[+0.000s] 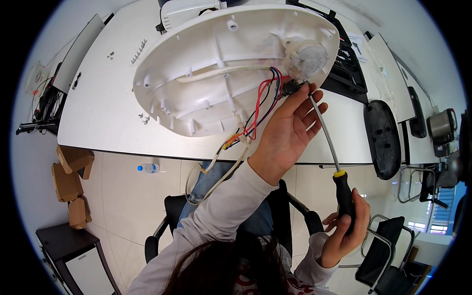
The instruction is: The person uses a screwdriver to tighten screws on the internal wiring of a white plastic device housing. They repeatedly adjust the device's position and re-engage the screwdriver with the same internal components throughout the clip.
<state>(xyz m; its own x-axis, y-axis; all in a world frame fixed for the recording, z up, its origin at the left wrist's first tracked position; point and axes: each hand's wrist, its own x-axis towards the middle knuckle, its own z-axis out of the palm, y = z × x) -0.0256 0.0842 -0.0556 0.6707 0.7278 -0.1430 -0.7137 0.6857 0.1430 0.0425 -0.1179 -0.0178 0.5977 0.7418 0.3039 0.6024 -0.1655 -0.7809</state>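
A white oval plastic shell lies with its hollow, ribbed inside up on the table. My left hand reaches over its near right edge, thumb and forefinger pinching a small black part with wires on it. Closed around the black and yellow handle of a screwdriver is my right hand, lower right. The long shaft slants up to the left hand's fingertips; its tip's exact contact is hidden. Red and dark wires run from the part. Beyond it sits a round whitish piece.
Loose screws lie on the white table, left of the shell. An open black tool case and a dark oval cover are at the right. A white cable hangs over the front edge. A bottle lies on the floor.
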